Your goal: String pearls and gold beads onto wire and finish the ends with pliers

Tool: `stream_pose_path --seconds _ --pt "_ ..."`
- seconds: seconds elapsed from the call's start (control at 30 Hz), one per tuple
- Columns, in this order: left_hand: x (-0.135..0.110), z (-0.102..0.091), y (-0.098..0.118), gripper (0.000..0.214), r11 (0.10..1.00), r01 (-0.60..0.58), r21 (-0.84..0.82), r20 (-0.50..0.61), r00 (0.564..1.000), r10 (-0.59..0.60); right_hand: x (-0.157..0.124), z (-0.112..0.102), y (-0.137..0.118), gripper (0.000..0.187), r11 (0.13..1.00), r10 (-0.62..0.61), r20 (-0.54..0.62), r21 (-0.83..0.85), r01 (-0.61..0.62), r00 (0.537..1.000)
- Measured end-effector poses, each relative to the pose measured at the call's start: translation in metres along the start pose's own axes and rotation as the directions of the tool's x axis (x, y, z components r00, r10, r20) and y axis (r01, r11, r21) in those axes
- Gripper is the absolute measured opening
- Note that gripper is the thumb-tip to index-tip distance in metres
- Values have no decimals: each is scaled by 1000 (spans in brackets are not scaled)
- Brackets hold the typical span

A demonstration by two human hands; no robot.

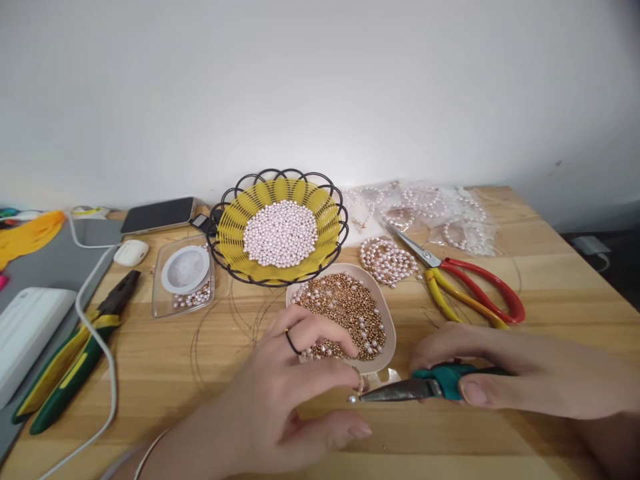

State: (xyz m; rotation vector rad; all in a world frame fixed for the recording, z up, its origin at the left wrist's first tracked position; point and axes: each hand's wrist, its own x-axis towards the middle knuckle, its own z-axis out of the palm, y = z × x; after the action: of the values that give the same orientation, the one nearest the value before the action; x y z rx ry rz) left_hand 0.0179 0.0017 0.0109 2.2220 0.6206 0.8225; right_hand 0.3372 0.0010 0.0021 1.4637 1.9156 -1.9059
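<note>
My right hand point(520, 367) is wrapped round long-nose pliers point(400, 391) with teal handles, their dark jaws pointing left. At the tip of the jaws are a small pearl bead point(351, 400) and a thin gold piece, too small to make out exactly. My left hand point(310, 380), wearing a dark ring, has its fingers spread; the index fingertip is beside the gold piece and the thumb is apart, below. Behind the left fingers stands a pale dish point(391, 340) of gold and pearl beads, partly hidden by that hand.
A yellow basket point(230, 233) of pearl beads stands behind the dish. Rightward lie a beaded strand point(387, 261), scissors point(480, 293) and bagged pearl strands point(440, 213). Leftward are a clear box point(160, 293), green-yellow pliers point(75, 373), a phone point(159, 215) and a white cable point(111, 373).
</note>
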Motion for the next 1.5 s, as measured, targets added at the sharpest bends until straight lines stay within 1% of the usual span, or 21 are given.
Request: stream_pose_path --seconds 0.13,0.2,0.27,0.33,0.4,0.47,0.5,0.57,0.63,0.7,0.77,0.8,0.87,0.97,1.07,1.17,1.3,1.4,1.47,1.5 --pt "-1 -1 7 25 988 126 -95 62 991 -120 -1 2 -3 56 993 -98 -54 -69 94 994" --pt "-3 -1 8 23 968 201 -149 141 973 -181 -1 3 -4 55 990 -121 -66 -84 115 991" --pt "-4 -1 9 30 916 329 -230 256 929 -269 -2 3 -4 55 988 -129 -71 -94 123 989" --pt "-5 0 8 42 820 464 -335 362 867 -343 -2 3 -3 52 985 -146 -63 -103 139 987" --pt "-5 -1 9 52 713 568 -412 449 807 -383 -3 3 0 49 983 -165 -74 -94 158 983" --pt "-4 -2 9 57 636 629 -447 520 761 -388 -4 4 4 48 984 -168 -72 -81 162 983" --pt "-4 -3 9 58 612 646 -456 547 746 -379 -5 5 6 48 984 -169 -72 -73 164 983" --pt "-2 -3 9 58 586 662 -468 572 732 -371 -6 7 12 46 983 -175 -62 -65 171 983" --pt "-1 -3 8 55 576 660 -482 559 738 -377 -5 8 19 43 979 -198 -67 -49 195 978" --pt "-1 -2 7 53 577 642 -505 527 759 -383 -5 10 25 39 975 -220 -83 -32 218 972" --pt "-1 -1 6 52 595 608 -526 485 789 -377 -5 12 29 36 972 -235 -107 -16 234 966" --pt "-2 0 6 53 619 582 -528 459 808 -369 -5 13 31 36 971 -236 -110 -8 237 965" --pt "-2 0 6 54 696 500 -515 382 861 -336 -6 14 32 37 971 -235 -111 18 238 966" --pt "-3 -1 5 54 832 331 -445 247 939 -241 -7 17 32 40 971 -227 -100 59 234 969" --pt "-4 -1 2 45 935 171 -310 128 982 -137 -6 20 31 39 973 -202 -113 91 213 973" --pt "-7 -1 -1 37 987 36 -154 29 999 -32 -5 24 32 42 973 -179 -141 124 197 974" --pt "-9 -1 -2 28 999 -54 -9 -52 997 53 -7 32 34 47 975 -157 -179 127 181 971" --pt "-10 -2 1 26 991 -79 109 -72 994 87 -7 38 34 49 978 -149 -233 107 177 961" --pt "-11 -2 3 24 989 -62 134 -69 995 72 -7 40 34 51 981 -143 -253 94 171 957" --pt "-11 -2 3 24 992 -45 121 -68 996 53 -6 41 35 52 982 -138 -256 93 166 957"
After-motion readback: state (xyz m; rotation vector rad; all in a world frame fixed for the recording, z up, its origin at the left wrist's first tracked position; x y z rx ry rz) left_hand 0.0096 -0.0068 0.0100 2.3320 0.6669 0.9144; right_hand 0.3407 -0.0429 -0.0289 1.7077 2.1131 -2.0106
